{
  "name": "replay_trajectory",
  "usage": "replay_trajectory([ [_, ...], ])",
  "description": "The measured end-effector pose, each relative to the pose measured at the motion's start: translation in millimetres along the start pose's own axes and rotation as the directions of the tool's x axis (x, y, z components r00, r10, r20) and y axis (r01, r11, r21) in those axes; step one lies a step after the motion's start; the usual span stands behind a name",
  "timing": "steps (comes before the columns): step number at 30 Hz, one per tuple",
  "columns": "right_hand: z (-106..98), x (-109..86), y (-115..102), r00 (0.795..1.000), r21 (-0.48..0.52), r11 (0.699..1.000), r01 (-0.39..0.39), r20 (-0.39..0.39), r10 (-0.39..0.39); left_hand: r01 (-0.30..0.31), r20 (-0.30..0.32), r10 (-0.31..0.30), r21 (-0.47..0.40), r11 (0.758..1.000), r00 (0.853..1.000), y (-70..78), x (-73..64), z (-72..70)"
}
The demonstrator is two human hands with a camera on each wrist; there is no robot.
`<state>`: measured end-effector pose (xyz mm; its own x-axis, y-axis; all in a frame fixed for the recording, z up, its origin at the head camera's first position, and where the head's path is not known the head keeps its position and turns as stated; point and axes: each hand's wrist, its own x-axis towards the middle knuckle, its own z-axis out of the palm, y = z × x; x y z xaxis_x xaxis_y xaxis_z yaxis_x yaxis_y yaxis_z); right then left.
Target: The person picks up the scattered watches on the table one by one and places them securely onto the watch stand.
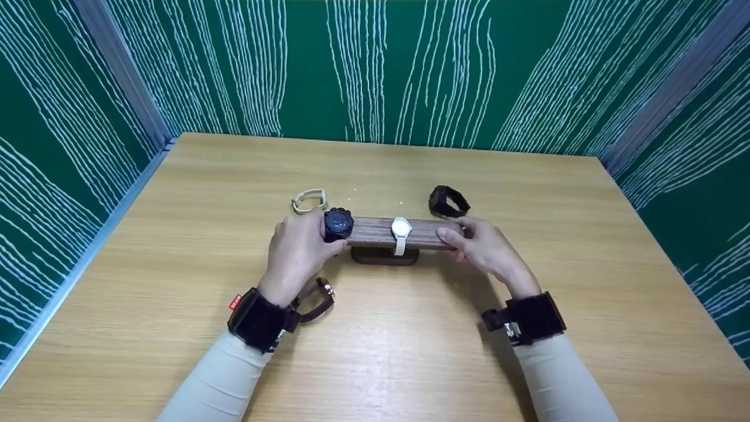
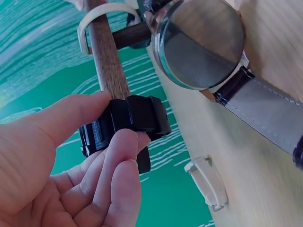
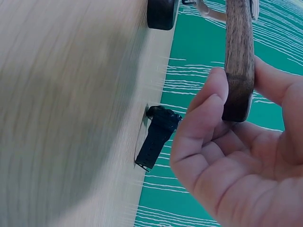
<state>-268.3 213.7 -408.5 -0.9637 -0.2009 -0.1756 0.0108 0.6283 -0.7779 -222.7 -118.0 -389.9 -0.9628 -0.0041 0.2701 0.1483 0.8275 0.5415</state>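
Note:
A dark wooden watch stand [image 1: 372, 231] with a horizontal bar is at the middle of the table. My left hand [image 1: 297, 245] holds a chunky black watch [image 1: 338, 223] that sits around the bar's left end. In the left wrist view its thumb lies over the edge of the watch [image 2: 137, 114] and the fingers curl under the strap. At the other end, my right hand [image 1: 489, 249] pinches the bar between thumb and fingers; the bar tip [image 3: 238, 97] shows plainly in the right wrist view. Near mid-bar hangs a white watch [image 1: 401, 228], face up.
Behind the left hand lies a pale-strapped watch [image 1: 309, 201]. A second black watch [image 1: 448, 201] rests beyond the bar's right end. Close to the left wrist is a dark brown strap watch [image 1: 319, 302]. Green walls with white lines [image 1: 363, 70] border the wooden table [image 1: 387, 363].

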Motion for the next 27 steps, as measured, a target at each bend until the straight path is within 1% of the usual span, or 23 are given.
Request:
replay_trajectory([
  [3,0.9,-0.4,-0.2,1.0,0.001,1.0,0.013,-0.004,-0.013,-0.001,-0.005,0.001,0.011,1.0,1.0,2.2,0.2,1.9],
  [8,2.8,-1.4,-1.2,0.999,0.0,0.999,0.034,-0.012,-0.034,0.005,0.008,-0.006,0.05,0.999,1.0,5.4,0.6,4.2],
  [19,1.5,-1.8,-3.3,1.0,-0.017,0.999,0.03,-0.001,-0.03,0.024,0.008,-0.024,0.06,0.998,1.0,11.8,-1.5,4.2],
  [27,1.6,-0.4,0.0,1.0,-0.003,1.0,0.025,0.0,-0.025,0.056,0.014,-0.058,0.117,0.992,0.998,19.5,-1.3,8.2],
])
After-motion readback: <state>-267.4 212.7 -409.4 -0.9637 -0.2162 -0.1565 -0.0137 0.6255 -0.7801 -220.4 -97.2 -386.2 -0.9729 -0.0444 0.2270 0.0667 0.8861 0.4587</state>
